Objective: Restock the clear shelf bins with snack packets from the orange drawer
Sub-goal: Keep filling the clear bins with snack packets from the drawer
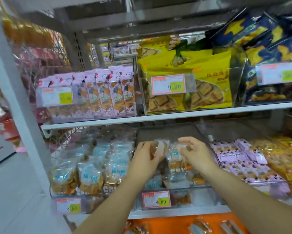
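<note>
Both my hands reach into the middle clear bin (175,191) on the lower shelf. My left hand (145,159) grips a clear snack packet (158,147) with brown snacks inside, held upright over the bin. My right hand (196,152) pinches the top of a second clear packet (175,159) that stands in the same bin. The back part of this bin is bare and dark. The orange drawer (175,223) shows at the bottom edge, with several loose packets (199,227) lying in it.
The left clear bin (84,176) is full of blue-labelled packets. To the right lie pink packets (240,159) and yellow ones. The upper shelf (158,117) carries pink boxes, yellow bags (206,71) and dark blue bags. Price tags hang on the bin fronts.
</note>
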